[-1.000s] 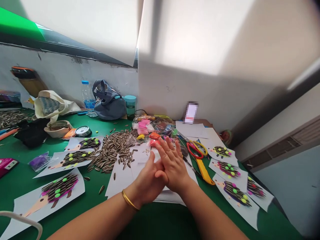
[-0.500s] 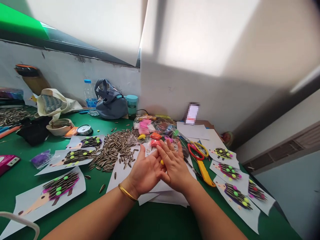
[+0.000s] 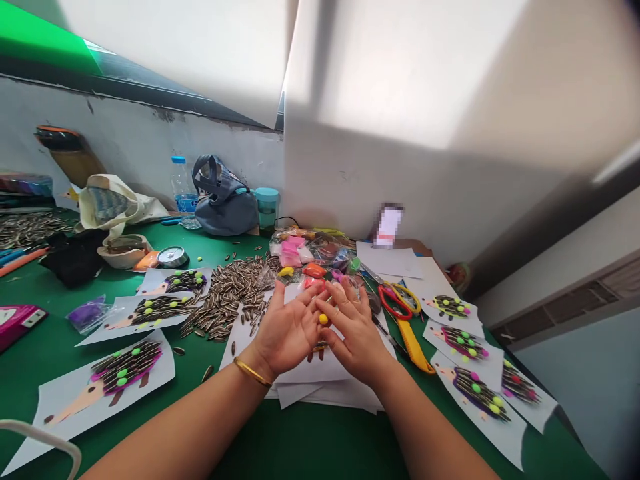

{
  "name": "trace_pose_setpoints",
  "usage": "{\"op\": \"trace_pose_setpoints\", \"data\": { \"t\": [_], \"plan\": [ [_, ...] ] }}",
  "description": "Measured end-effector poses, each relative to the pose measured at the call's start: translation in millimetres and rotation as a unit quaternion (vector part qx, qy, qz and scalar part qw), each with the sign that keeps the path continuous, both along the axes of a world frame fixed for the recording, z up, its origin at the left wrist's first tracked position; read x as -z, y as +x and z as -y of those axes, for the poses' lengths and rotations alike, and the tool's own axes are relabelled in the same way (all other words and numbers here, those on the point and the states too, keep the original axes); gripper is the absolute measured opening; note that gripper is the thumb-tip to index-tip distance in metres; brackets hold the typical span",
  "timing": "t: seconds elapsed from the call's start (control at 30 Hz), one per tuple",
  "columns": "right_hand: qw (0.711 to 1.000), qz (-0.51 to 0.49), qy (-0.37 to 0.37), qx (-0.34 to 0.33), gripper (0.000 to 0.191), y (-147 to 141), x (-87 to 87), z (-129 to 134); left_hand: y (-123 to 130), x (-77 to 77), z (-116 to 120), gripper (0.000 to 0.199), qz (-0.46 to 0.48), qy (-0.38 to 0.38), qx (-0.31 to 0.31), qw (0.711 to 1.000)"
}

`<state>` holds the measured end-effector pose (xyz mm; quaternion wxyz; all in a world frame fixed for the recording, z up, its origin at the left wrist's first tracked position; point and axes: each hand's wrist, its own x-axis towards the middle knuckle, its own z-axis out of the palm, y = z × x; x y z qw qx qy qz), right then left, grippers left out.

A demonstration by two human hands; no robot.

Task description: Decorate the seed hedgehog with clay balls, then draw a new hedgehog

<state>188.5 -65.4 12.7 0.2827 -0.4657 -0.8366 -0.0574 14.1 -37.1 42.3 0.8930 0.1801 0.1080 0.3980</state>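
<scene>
clay ball point(image 3: 323, 319), yellow and round with no long axis, is sitting between the fingers of the upturned, open left hand point(image 3: 290, 333) and the spread right hand point(image 3: 357, 340), above white paper point(image 3: 345, 393); neither is looking clearly nearer.

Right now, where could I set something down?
Green cloth lies bare between the forearms, nearer than the white papers, and between the left forearm and the largest hedgehog picture. Seeds, colourful packets and scissors crowd the middle.
</scene>
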Motion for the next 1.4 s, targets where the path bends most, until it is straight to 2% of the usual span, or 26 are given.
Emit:
{"op": "trace_pose_setpoints", "data": {
  "t": [0.13,0.27,0.37,0.53,0.7,0.93,1.2,1.27,1.33,1.4],
  "plan": [
    [0.996,-0.084,0.021,0.001,0.025,-1.5,1.0,0.7,3.2,5.4,-0.4,0.047,-0.118,0.051,-0.028,0.991],
    [0.991,-0.132,0.031,0.014,0.017,-0.6,-0.1,1.0,7.6,13.4,2.0,0.032,-0.286,0.176,-0.036,0.941],
    [0.990,-0.139,0.031,0.007,0.020,-0.6,-0.7,1.6,6.2,15.8,0.6,0.029,-0.346,0.220,-0.032,0.911],
    [0.988,-0.146,0.039,-0.002,0.020,-1.3,-0.5,1.6,2.5,15.1,-3.1,0.033,-0.358,0.224,-0.020,0.906],
    [0.987,-0.158,0.042,-0.009,0.016,0.7,-0.4,0.5,0.8,14.8,-4.0,0.036,-0.386,0.253,0.006,0.887],
    [0.988,-0.145,0.046,-0.008,0.014,1.6,-2.2,-0.5,-0.2,12.6,-7.5,0.035,-0.445,0.310,-0.045,0.839],
    [0.984,-0.175,0.029,-0.019,0.015,-0.7,-1.7,-2.0,3.0,8.3,-1.1,0.033,-0.417,0.276,-0.005,0.866],
    [0.983,-0.181,0.026,-0.019,0.014,-0.1,-1.6,-2.4,2.5,8.5,-2.1,0.033,-0.416,0.280,-0.002,0.865],
    [0.982,-0.183,0.030,-0.019,0.013,0.5,-1.7,-2.8,1.7,9.1,-4.3,0.034,-0.427,0.312,-0.025,0.848],
    [0.983,-0.177,0.035,-0.022,0.013,0.9,-1.9,-3.2,0.8,10.1,-6.8,0.032,-0.448,0.353,-0.051,0.820]
  ]
}}
